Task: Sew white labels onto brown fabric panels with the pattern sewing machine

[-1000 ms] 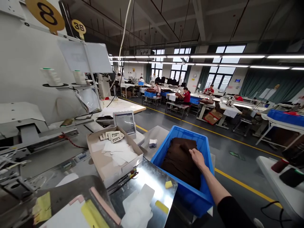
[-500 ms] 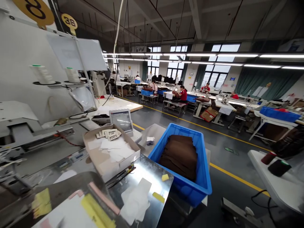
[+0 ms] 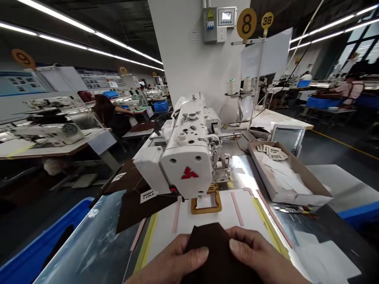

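At the bottom of the head view, my left hand (image 3: pixel 170 262) and my right hand (image 3: pixel 257 256) both pinch a dark brown fabric piece (image 3: pixel 214 248) over the white work surface (image 3: pixel 204 219). Thumbs press on top of the cloth, one at each side. Just beyond it stands a white sewing machine (image 3: pixel 185 152) with a red logo, and an orange frame (image 3: pixel 206 203) lies under its head. Left of the machine, another brown fabric piece (image 3: pixel 136 205) with a sewn white label rests on the metal table.
A cardboard box (image 3: pixel 286 177) of white labels sits at the right, with a small screen (image 3: pixel 288 138) behind it. A blue bin (image 3: pixel 35 248) is at lower left, another blue edge (image 3: pixel 358 209) at right. Thread cones stand by the pillar. Other people work at far tables.
The view has swung left from the blue bin of brown cloth to the sewing machine. Both hands now hold a brown fabric piece in front of it; half a second ago no hand showed.
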Tool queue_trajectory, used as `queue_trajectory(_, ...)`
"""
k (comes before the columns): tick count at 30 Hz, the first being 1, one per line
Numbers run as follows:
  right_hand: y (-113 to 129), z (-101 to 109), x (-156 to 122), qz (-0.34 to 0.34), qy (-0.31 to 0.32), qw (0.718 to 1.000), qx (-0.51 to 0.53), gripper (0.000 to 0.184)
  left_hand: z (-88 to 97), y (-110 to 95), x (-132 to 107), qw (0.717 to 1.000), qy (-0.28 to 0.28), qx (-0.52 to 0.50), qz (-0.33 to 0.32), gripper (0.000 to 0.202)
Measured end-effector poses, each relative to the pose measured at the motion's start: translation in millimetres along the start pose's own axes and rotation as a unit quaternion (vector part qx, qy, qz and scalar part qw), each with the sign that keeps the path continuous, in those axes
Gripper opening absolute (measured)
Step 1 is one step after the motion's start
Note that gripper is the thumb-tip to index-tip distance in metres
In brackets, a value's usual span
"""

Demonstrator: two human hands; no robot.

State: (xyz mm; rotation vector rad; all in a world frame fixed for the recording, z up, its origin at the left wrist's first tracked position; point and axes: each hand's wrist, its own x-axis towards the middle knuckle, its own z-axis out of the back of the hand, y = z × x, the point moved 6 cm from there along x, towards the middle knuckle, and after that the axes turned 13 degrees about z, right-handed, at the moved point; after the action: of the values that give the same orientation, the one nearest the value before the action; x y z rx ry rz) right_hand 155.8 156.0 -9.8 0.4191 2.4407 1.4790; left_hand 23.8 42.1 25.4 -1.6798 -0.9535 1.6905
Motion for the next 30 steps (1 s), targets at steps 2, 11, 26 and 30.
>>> queue_trajectory(2,-1.0,4.3,1.1,-0.033,-0.039,0.998,0.047,0.061,4.7,-10.6,-4.2,0.999,0.026,-0.034,0.006,0.058)
queue_trajectory(11,-12.0,17.2,24.9,-0.031,-0.074,0.997,0.01,0.044,51.6,4.4,3.3,0.993,-0.026,-0.105,-0.039,0.04)
queue_trajectory(26,-2.4,49.5,48.9,-0.098,-0.073,0.909,-0.397,0.02,104.1,28.6,14.6,0.937,-0.261,0.201,0.113,0.05)
queue_trajectory(30,7.6,51.2,61.2,-0.11,-0.066,0.899,-0.418,0.019,113.3,14.5,17.2,0.922,-0.274,0.258,0.09,0.052)
